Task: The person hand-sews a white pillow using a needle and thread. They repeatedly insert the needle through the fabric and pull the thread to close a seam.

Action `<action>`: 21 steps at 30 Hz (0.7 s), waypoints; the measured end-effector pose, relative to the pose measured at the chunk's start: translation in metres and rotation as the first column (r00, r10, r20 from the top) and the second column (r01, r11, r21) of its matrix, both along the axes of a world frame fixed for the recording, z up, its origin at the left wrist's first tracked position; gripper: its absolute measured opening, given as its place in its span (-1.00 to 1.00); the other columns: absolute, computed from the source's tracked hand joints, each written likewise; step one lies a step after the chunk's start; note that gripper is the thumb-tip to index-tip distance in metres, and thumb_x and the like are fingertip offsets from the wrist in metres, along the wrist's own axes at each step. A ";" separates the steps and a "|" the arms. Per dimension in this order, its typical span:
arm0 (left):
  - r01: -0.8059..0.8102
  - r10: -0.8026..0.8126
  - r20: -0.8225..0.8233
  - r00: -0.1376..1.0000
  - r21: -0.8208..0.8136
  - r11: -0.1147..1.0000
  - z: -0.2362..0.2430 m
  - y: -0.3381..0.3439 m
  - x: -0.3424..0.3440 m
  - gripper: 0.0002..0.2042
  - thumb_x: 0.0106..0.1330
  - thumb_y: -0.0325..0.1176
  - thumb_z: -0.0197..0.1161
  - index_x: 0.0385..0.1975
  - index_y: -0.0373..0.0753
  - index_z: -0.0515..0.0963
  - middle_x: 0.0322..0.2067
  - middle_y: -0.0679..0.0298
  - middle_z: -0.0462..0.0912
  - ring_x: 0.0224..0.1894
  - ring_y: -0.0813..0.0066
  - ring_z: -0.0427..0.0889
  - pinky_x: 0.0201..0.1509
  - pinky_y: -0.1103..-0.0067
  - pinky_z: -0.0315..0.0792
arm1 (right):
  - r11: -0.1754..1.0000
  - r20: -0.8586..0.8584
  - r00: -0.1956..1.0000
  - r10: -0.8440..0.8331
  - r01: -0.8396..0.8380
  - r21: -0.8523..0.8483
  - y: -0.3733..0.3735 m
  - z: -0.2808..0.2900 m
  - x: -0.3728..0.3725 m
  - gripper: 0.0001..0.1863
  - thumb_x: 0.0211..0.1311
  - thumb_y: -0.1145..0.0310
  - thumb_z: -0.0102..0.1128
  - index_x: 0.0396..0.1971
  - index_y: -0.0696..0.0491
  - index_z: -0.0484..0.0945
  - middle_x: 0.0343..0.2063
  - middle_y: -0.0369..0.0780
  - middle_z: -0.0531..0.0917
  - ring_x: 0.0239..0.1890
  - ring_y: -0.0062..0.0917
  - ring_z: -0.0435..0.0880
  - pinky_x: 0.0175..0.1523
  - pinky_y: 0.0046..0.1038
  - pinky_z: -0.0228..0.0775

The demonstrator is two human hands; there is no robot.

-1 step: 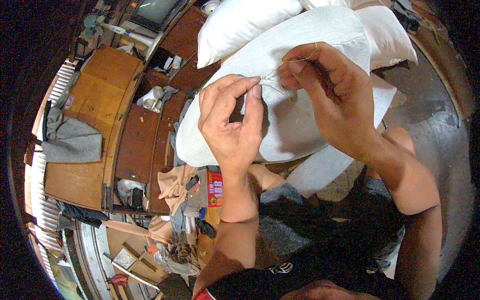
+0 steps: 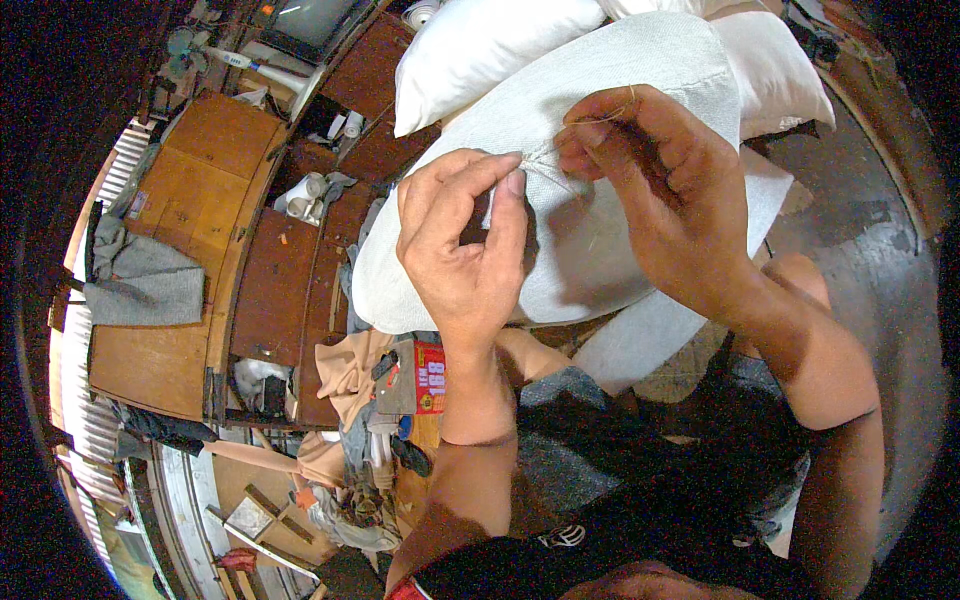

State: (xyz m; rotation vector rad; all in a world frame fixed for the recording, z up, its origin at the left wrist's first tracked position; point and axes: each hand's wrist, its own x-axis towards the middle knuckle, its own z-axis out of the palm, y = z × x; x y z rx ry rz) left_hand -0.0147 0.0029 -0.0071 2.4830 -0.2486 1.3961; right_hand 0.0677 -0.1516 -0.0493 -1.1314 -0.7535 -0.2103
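Note:
A large stuffed cushion (image 2: pixel 640 70) in white, finely ribbed fabric lies in front of me, across my lap area. My left hand (image 2: pixel 460 235) is closed in a pinch, thumb and fingertips gripping a gathered bit of its fabric near the middle. Just to the right, my right hand (image 2: pixel 685 195) has its fingers bent together on a thin pale thread (image 2: pixel 607 117), which loops over the index finger. Fine strands run between the two hands at the gathered spot. Whether a needle sits in the right fingertips cannot be made out.
White pillows (image 2: pixel 490 65) lie beyond the cushion, with another white pillow (image 2: pixel 785 80) at the far right. Wooden cabinets (image 2: pixel 215 175) stand at the left, a grey cloth (image 2: pixel 150 280) draped over one. A red-and-grey box (image 2: pixel 428 378) and beige cloth (image 2: pixel 345 370) are beside my left forearm.

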 end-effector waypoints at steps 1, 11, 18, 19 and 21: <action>-0.017 0.017 -0.014 1.000 -0.005 1.000 0.000 -0.001 -0.001 -0.83 0.17 -0.54 0.45 -0.23 -0.23 0.76 -0.25 0.22 0.71 -0.15 0.32 0.60 0.00 0.45 0.44 | 1.000 0.003 1.000 0.003 -0.003 -0.023 -0.001 0.001 0.000 -0.82 0.59 0.45 0.11 -0.01 0.23 0.59 -0.24 -0.22 0.74 -0.17 -0.61 0.74 0.02 -0.52 0.64; -0.045 0.045 -0.005 0.999 0.059 0.997 -0.001 -0.002 0.001 -0.83 0.16 -0.51 0.49 -0.25 -0.21 0.73 -0.22 0.21 0.71 -0.12 0.28 0.58 0.03 0.43 0.42 | 0.982 -0.172 0.969 0.176 -0.160 0.101 0.004 0.000 -0.002 -0.78 0.57 0.39 0.18 -0.01 0.23 0.61 -0.21 -0.19 0.77 -0.14 -0.57 0.77 0.05 -0.47 0.67; -0.061 0.061 -0.042 0.997 -0.005 0.998 0.000 -0.006 0.001 -0.83 0.16 -0.51 0.49 -0.25 -0.22 0.73 -0.20 0.20 0.72 -0.09 0.27 0.60 0.05 0.43 0.44 | 0.972 -0.278 0.943 0.184 -0.134 0.191 0.003 0.009 -0.001 -0.80 0.39 0.40 0.21 -0.24 0.24 0.69 -0.40 -0.23 0.76 -0.33 -0.65 0.70 -0.19 -0.57 0.55; -0.056 0.055 -0.039 0.998 -0.008 0.998 0.000 -0.005 0.000 -0.83 0.16 -0.51 0.50 -0.25 -0.23 0.73 -0.20 0.21 0.72 -0.08 0.27 0.60 0.05 0.43 0.45 | 0.976 -0.306 0.934 0.186 -0.139 0.169 0.001 0.010 0.000 -0.80 0.38 0.40 0.22 -0.23 0.23 0.70 -0.38 -0.23 0.76 -0.32 -0.64 0.70 -0.18 -0.58 0.55; -0.059 0.057 -0.057 0.997 -0.034 0.998 0.003 -0.006 -0.002 -0.83 0.16 -0.51 0.50 -0.26 -0.23 0.73 -0.20 0.20 0.72 -0.09 0.27 0.61 0.05 0.43 0.46 | 0.969 -0.299 0.924 0.237 -0.203 0.142 -0.003 0.008 0.006 -0.79 0.39 0.37 0.23 -0.21 0.22 0.71 -0.35 -0.22 0.78 -0.30 -0.63 0.73 -0.16 -0.58 0.56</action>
